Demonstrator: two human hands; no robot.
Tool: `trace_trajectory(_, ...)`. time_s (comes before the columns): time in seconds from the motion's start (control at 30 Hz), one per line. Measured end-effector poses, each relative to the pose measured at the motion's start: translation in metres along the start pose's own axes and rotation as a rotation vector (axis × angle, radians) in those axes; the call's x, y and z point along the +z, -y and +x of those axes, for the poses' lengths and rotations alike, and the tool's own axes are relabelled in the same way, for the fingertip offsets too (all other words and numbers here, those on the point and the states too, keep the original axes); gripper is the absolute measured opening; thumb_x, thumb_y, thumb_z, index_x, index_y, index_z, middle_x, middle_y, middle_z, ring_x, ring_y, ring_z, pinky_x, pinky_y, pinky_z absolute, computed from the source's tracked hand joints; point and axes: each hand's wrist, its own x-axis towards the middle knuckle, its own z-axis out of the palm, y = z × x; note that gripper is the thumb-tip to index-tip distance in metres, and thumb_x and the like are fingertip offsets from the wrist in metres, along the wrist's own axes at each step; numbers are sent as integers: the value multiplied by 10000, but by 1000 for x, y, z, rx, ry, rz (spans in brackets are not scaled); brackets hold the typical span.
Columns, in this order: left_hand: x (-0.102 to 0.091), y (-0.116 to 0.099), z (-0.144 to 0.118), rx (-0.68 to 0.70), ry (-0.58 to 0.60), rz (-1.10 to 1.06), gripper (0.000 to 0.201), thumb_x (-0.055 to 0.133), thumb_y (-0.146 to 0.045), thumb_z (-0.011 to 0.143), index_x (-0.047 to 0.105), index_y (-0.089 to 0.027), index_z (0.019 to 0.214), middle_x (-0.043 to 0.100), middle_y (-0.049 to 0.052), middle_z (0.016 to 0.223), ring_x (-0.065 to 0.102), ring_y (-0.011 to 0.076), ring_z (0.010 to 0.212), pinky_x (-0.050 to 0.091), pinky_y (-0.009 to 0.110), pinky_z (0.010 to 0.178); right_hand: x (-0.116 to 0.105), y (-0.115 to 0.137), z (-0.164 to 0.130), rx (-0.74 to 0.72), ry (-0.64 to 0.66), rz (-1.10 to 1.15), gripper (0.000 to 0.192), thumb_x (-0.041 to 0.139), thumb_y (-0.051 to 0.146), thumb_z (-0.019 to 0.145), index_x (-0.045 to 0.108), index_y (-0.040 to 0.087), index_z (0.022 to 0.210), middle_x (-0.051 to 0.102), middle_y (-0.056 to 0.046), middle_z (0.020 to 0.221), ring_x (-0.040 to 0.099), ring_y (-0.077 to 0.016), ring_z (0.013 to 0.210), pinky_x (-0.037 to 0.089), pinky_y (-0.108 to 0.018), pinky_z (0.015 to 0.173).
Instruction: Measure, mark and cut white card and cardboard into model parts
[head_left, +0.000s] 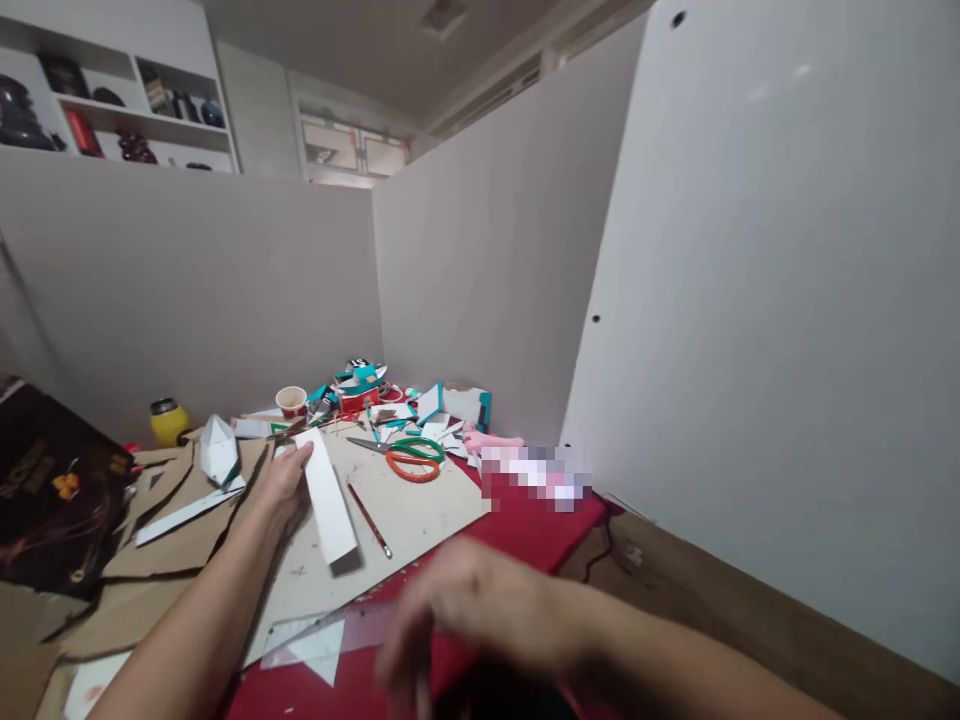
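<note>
Grey-partitioned booth, littered beige cardboard work board. Long folded white paper box is pinched at its far end by left hand; right hand blurred, grip cannot be told. Box best kept steadied flat, clear of red pencil

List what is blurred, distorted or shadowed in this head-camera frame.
Head view: the right hand is smeared by motion blur, fingers indistinct; the left hand on the white folded card is sharp. A pixelated patch hides part of the red table cover. The card casts a soft shadow at its near end; wide-angle bending curves the partition walls.
</note>
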Motion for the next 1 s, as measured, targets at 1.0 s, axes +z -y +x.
trace_trajectory(1.0,33,-3,-27,364,34,84,382,666,-531,752,559,-185,632,518,-45,566,420,98,505,342,220,501,-129,-86,166,40,-898,94,376,618,472,804,474,200,588,452,82,442,435,-73,376,368,-184,359)
